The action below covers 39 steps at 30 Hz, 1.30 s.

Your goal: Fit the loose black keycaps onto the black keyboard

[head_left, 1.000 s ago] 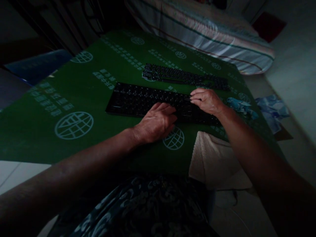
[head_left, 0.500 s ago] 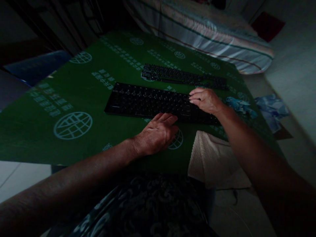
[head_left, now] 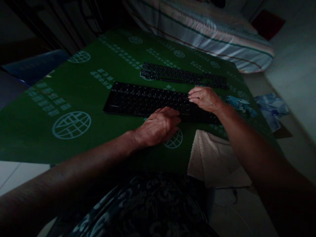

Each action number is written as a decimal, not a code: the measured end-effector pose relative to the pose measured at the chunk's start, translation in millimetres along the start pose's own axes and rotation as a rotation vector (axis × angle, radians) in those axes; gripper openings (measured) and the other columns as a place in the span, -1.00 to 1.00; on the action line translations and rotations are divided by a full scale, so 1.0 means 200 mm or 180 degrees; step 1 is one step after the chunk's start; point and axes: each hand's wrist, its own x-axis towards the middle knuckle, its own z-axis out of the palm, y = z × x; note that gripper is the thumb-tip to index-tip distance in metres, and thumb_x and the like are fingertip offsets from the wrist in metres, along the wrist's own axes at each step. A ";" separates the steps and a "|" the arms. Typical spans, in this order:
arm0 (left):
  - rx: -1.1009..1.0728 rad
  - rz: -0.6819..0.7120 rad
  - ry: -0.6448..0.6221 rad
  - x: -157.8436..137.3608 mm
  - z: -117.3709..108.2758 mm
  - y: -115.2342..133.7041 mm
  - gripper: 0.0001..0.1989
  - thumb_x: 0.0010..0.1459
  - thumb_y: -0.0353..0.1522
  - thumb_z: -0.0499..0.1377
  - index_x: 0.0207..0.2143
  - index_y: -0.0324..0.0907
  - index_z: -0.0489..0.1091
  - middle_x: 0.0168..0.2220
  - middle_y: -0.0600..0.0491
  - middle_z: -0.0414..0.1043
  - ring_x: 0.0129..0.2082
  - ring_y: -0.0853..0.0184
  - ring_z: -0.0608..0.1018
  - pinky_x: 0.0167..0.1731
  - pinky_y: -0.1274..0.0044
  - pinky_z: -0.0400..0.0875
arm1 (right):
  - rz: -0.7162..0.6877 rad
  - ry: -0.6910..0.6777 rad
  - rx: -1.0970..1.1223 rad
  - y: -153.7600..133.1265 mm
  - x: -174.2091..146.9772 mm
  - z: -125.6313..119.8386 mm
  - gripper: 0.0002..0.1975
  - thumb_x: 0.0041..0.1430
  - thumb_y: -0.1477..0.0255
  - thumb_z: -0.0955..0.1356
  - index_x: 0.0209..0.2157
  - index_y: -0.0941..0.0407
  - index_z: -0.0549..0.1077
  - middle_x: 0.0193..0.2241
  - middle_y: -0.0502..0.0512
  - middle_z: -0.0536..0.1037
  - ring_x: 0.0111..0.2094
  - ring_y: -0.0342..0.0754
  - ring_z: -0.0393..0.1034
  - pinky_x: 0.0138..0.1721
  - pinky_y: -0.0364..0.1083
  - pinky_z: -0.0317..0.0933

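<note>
A black keyboard (head_left: 144, 100) lies flat on the green table, its upper key rows and right part looking different from the rest in the dim light. My left hand (head_left: 161, 126) is curled over its front edge right of the middle, fingers bent and together; the fingertips are hidden, and so is anything in them. Over the right part of the keyboard, my right hand (head_left: 204, 98) has thumb and fingers pinched together at the keys; whatever small thing is between them is too dark to make out. Behind the keyboard lie loose-looking black keycaps (head_left: 170, 70) in rows.
A beige cloth (head_left: 214, 158) hangs over the front edge of the green table (head_left: 103, 138). Crumpled blue plastic (head_left: 240, 104) lies right of my right hand. A bed with a striped sheet (head_left: 197, 39) stands behind the table, a pale wall at the right.
My left hand has shifted slightly up and to the right, further onto the keyboard's front edge. My right hand stays pinched at nearly the same spot.
</note>
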 end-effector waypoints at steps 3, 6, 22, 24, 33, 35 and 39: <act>0.0117 -0.0135 0.0169 0.12 0.01 -0.07 -0.70 0.16 -0.34 0.02 -0.06 -0.20 0.34 0.02 -0.07 0.32 0.01 0.17 0.35 -0.02 0.34 0.27 | 0.0013 -0.0067 -0.0042 -0.01 0.00 -0.01 -0.83 0.06 0.50 0.32 -0.41 0.08 0.59 -0.31 0.05 0.55 -0.27 -0.01 0.43 -0.18 -0.04 0.30; 0.0345 -0.0343 0.0207 0.25 0.03 -0.12 -0.59 0.12 -0.29 0.07 0.03 -0.19 0.27 0.06 -0.06 0.27 0.07 0.12 0.29 0.03 0.31 0.20 | 0.0002 -0.0117 -0.0077 -0.02 0.00 -0.02 -0.81 0.08 0.51 0.30 -0.43 0.09 0.58 -0.33 0.06 0.54 -0.26 0.00 0.42 -0.20 -0.05 0.28; 0.0196 -0.0479 0.0031 0.35 0.09 -0.21 -0.60 0.15 -0.18 0.07 -0.01 -0.14 0.34 0.08 -0.04 0.29 0.07 0.10 0.28 0.02 0.25 0.11 | 0.0032 -0.0099 -0.0142 -0.04 -0.02 0.00 -0.80 0.11 0.50 0.28 -0.40 0.10 0.57 -0.26 0.09 0.53 -0.20 0.01 0.41 -0.14 -0.06 0.29; 0.0211 -0.0451 0.0038 0.35 0.09 -0.21 -0.62 0.16 -0.18 0.06 -0.02 -0.14 0.36 0.09 -0.04 0.29 0.08 0.11 0.28 0.03 0.25 0.10 | 0.0018 -0.0054 -0.0132 -0.03 -0.02 0.00 -0.80 0.11 0.50 0.28 -0.37 0.11 0.57 -0.27 0.10 0.53 -0.21 0.01 0.41 -0.14 -0.05 0.29; 0.0107 -0.0485 0.0107 0.35 0.10 -0.23 -0.55 0.12 -0.16 0.09 0.04 -0.15 0.32 0.13 -0.05 0.26 0.09 0.11 0.28 0.04 0.26 0.11 | 0.0040 -0.0074 -0.0024 -0.01 -0.01 0.00 -0.80 0.09 0.49 0.30 -0.35 0.13 0.58 -0.28 0.11 0.54 -0.24 0.04 0.42 -0.17 0.00 0.29; 0.0086 -0.0481 0.0111 0.35 0.10 -0.23 -0.55 0.12 -0.17 0.09 0.03 -0.15 0.33 0.13 -0.07 0.26 0.10 0.10 0.28 0.04 0.24 0.11 | 0.0037 -0.0078 -0.0011 -0.02 -0.01 0.00 -0.80 0.09 0.49 0.30 -0.35 0.13 0.58 -0.29 0.11 0.54 -0.24 0.03 0.42 -0.17 0.00 0.29; 0.0068 -0.0478 0.0162 0.35 0.12 -0.24 -0.53 0.11 -0.15 0.09 0.04 -0.15 0.33 0.13 -0.06 0.27 0.09 0.11 0.29 0.05 0.24 0.11 | 0.0069 -0.0053 0.0031 -0.02 -0.01 0.00 -0.82 0.08 0.49 0.31 -0.37 0.11 0.58 -0.31 0.09 0.53 -0.25 0.01 0.42 -0.18 -0.03 0.29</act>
